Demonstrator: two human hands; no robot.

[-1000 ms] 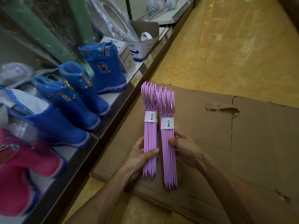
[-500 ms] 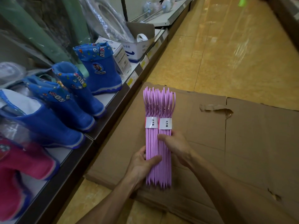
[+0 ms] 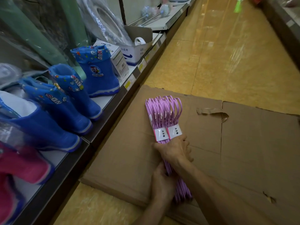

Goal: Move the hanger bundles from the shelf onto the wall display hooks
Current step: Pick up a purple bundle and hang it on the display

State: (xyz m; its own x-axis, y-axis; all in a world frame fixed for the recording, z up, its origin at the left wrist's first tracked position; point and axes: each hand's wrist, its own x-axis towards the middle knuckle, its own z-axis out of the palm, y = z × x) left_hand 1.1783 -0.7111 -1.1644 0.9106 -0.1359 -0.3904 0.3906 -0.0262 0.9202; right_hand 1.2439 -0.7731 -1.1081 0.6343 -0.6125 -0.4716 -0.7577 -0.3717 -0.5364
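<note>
Smooth pink plastic hanger bundles (image 3: 164, 114) with paper labels (image 3: 174, 131), over matt torn cardboard (image 3: 243, 143), glossy tiled floor (image 3: 219, 54).

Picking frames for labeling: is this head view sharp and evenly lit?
Head view: hangers and right hand fairly sharp; shelf side dim, pink boots at the edge smeared; glare streaks on the floor; wide-angle bending near the borders.

Two pink hanger bundles (image 3: 164, 120), white-banded, side by side, above cardboard (image 3: 243, 143)
</note>
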